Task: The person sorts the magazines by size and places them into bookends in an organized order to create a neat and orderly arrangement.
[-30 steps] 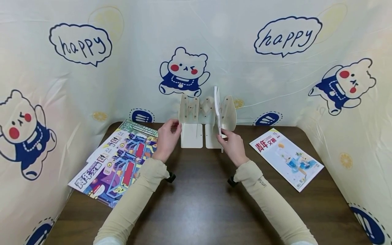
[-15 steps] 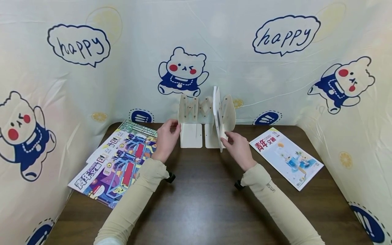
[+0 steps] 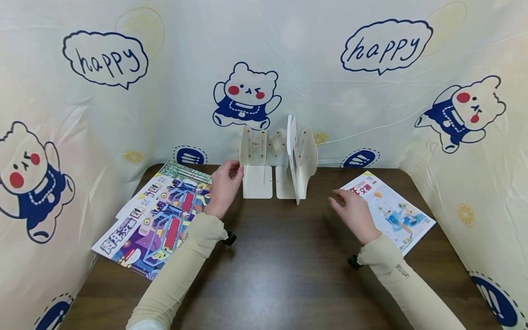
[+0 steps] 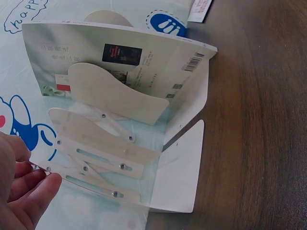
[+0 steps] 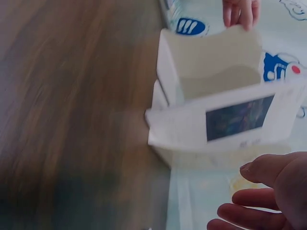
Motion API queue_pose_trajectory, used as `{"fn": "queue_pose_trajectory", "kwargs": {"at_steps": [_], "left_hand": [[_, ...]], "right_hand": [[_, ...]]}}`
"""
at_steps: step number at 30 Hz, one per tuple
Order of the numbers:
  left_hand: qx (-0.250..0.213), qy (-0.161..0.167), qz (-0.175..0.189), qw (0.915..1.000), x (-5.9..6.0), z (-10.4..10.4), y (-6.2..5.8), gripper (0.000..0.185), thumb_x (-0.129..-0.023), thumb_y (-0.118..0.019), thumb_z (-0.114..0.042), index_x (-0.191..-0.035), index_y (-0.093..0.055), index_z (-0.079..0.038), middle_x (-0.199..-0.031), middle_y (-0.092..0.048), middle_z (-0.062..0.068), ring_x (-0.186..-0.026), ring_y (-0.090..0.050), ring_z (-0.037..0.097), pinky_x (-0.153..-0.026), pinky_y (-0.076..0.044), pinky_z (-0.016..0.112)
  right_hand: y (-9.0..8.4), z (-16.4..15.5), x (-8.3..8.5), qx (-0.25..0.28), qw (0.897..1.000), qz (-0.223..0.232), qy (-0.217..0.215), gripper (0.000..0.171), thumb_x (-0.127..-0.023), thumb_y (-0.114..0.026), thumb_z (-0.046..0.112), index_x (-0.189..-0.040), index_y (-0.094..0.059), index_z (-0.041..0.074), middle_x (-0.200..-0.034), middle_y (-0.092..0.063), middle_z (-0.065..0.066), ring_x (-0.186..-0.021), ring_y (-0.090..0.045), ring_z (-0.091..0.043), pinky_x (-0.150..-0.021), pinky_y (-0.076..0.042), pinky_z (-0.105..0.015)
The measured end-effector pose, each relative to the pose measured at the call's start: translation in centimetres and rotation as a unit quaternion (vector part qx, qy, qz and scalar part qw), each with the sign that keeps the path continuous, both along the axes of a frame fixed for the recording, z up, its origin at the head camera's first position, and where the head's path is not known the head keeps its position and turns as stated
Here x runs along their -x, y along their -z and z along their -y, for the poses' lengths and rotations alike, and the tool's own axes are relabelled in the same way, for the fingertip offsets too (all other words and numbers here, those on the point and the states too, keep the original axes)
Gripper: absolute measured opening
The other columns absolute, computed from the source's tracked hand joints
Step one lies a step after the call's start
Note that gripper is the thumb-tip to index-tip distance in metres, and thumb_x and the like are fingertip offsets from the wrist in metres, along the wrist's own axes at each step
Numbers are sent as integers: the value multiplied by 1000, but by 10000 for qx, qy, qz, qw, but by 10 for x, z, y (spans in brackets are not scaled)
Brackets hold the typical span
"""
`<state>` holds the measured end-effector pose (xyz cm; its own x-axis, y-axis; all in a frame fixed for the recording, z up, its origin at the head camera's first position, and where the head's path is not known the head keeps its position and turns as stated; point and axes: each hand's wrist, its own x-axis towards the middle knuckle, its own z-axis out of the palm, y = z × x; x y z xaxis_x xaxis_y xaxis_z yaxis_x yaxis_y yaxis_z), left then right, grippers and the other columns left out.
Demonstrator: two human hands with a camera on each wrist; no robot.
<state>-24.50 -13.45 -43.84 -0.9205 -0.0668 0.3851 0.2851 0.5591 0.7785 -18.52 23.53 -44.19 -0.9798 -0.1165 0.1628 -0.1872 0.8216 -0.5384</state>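
A cream expandable book rack [image 3: 257,183] stands at the back of the table, with slotted, riveted plates. One magazine [image 3: 291,142] stands upright in its right part; its back cover, with barcodes, shows in the left wrist view. My left hand [image 3: 224,187] pinches the rack's left edge between thumb and fingers, as the left wrist view also shows. To the right of the rack, my right hand [image 3: 355,214] holds nothing, its fingers loosely bent. It is over the near left edge of a magazine [image 3: 402,215] lying flat and hides part of the title; I cannot tell whether they touch.
Several overlapping magazines [image 3: 152,233] with colourful covers lie at the left, partly behind my left forearm. A patterned curtain [image 3: 321,91] surrounds the brown table [image 3: 264,266] at the back and sides.
My right hand has let go of the standing magazine and moved right, to the flat magazine. The standing magazine stays upright in the rack. My left hand has stayed at the rack's edge.
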Motion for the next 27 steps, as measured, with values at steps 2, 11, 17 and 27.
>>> {"fn": "queue_pose_trajectory", "kwargs": {"at_steps": [2, 11, 17, 27], "left_hand": [[13, -10, 13, 10000, 0, 0, 0, 25, -105, -64, -23, -124, -67, -7, -118, -71, 11, -106, -69, 25, -97, -59, 42], [0, 20, 61, 10000, 0, 1, 0, 26, -105, -64, -21, -127, -66, -8, -121, -70, 11, -108, -69, 25, -98, -58, 42], [-64, 60, 240, 9997, -5, 3, 2, 28, -106, -63, -23, -130, -65, -8, -124, -70, 11, -111, -68, 26, -99, -58, 43], [-64, 44, 193, 9998, -3, 2, -1, 28, -106, -63, -25, -128, -66, -8, -122, -70, 12, -109, -69, 26, -97, -59, 43]], "right_hand": [[1, -11, -2, -134, 9999, -31, 38, 35, -102, -66, 21, -126, -69, -5, -121, -72, -25, -109, -68, -41, -96, -54, -59], [12, -50, -8, -631, 9978, -25, 219, 34, -100, -67, 18, -121, -69, -9, -115, -71, -30, -105, -67, -47, -92, -53, -62], [21, -64, -11, -971, 9943, 274, 335, 37, -99, -69, 20, -119, -68, -11, -112, -71, -31, -102, -67, -48, -89, -54, -63], [37, -79, -11, -1558, 9864, 431, 300, 30, -92, -73, 9, -107, -66, -16, -91, -65, -31, -82, -65, -47, -73, -53, -61]]}}
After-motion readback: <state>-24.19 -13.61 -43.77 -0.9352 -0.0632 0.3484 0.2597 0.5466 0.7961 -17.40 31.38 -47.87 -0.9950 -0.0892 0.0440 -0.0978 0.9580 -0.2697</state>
